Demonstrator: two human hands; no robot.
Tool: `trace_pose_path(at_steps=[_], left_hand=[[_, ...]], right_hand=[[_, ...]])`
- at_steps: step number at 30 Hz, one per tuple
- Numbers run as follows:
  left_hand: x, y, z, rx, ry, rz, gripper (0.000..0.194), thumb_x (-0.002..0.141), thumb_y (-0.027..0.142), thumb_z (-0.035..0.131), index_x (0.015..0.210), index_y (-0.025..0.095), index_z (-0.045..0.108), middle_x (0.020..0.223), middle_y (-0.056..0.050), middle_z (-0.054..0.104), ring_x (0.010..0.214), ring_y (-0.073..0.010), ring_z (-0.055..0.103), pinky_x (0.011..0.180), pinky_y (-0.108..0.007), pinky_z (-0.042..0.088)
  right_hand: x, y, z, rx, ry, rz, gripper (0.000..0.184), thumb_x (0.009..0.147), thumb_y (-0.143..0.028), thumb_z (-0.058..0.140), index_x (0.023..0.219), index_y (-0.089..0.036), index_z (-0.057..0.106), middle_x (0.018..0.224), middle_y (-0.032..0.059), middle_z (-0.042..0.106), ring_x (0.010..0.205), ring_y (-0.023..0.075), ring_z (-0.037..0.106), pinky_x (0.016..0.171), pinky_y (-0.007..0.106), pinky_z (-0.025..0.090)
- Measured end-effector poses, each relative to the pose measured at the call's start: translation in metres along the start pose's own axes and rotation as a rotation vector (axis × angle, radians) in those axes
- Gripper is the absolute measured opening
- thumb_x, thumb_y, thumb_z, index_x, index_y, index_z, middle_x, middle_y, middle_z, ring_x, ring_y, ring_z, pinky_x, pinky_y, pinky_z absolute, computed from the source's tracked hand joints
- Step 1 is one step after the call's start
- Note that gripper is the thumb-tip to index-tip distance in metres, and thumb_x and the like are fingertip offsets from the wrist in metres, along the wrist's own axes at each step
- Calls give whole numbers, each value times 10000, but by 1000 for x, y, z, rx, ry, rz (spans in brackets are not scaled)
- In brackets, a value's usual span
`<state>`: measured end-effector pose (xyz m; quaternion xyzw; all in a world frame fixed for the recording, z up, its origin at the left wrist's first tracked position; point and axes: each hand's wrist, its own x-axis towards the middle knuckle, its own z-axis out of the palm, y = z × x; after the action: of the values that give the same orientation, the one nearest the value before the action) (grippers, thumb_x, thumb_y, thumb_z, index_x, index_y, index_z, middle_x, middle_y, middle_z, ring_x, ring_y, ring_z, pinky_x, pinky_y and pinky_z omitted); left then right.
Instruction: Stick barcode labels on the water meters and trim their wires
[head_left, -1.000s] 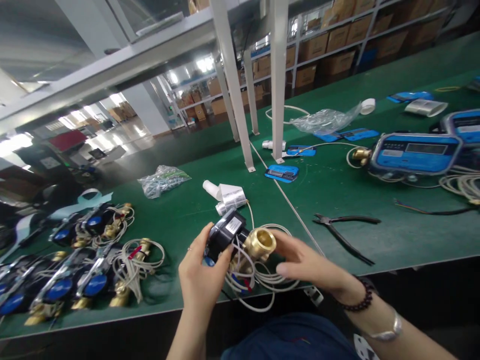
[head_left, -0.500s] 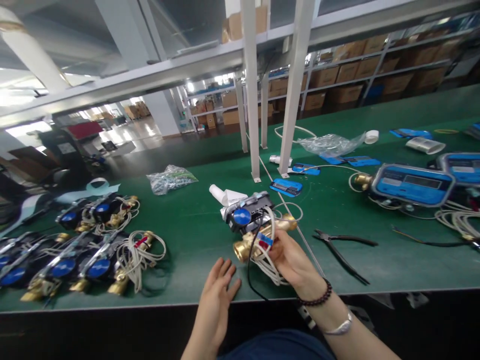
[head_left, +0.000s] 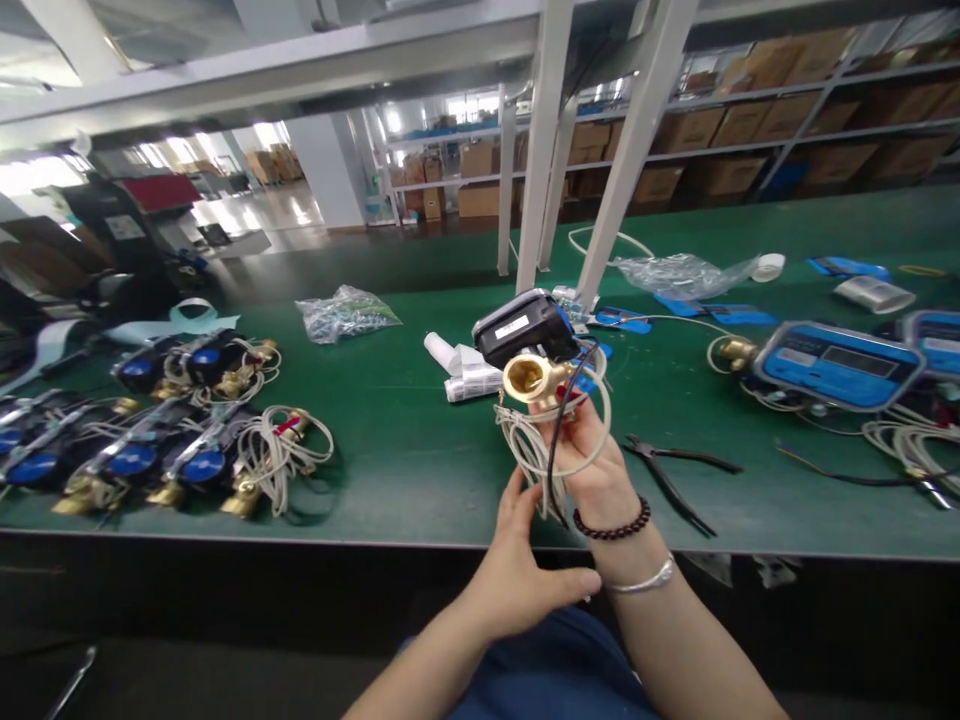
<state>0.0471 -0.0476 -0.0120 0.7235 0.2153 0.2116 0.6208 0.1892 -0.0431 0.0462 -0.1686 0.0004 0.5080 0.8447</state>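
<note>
My right hand (head_left: 589,450) holds up a brass-bodied meter (head_left: 527,378) above the green bench. The meter's black housing with a white label is turned up, and its round brass opening faces me. A coil of whitish cable (head_left: 525,440) and a black cable hang from the meter. My left hand (head_left: 517,570) is just below the coil, thumb spread away from the fingers; whether its fingertips touch the cable I cannot tell. Diagonal cutters (head_left: 675,470) lie on the bench to the right of my right hand.
Several similar meters (head_left: 202,460) with coiled cables are grouped at left. White label rolls (head_left: 472,375) and a plastic bag of small parts (head_left: 349,315) lie behind. At right is a blue-faced meter (head_left: 836,365). White posts (head_left: 544,150) rise from the bench (head_left: 405,450).
My right hand has raised and turned the meter, so its brass opening now faces me. My left hand has moved right, from the bench edge to beneath the cable coil. The view has shifted.
</note>
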Motion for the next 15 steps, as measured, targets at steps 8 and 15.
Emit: trace_pose_path(at_steps=[8,15], left_hand=[[2,34,-45,-61,-271,-23,572,843,623,460,892,117,724,855,-99,706,838,-234,633,817,-303,474],[0,30,-89,-220,-118,-187,570,616,694,669,652,127,628,617,-70,662,549,-156,597,557,-248,478]], right_hand=[[-5,-1,11,-60,-24,-50,186,853,-176,591,688,-235,654,677,-81,707,705,61,657,766,146,530],[-2,-10,-8,-648,-32,-114,222,749,-451,629,632,-263,640,734,-4,707,862,185,669,804,329,545]])
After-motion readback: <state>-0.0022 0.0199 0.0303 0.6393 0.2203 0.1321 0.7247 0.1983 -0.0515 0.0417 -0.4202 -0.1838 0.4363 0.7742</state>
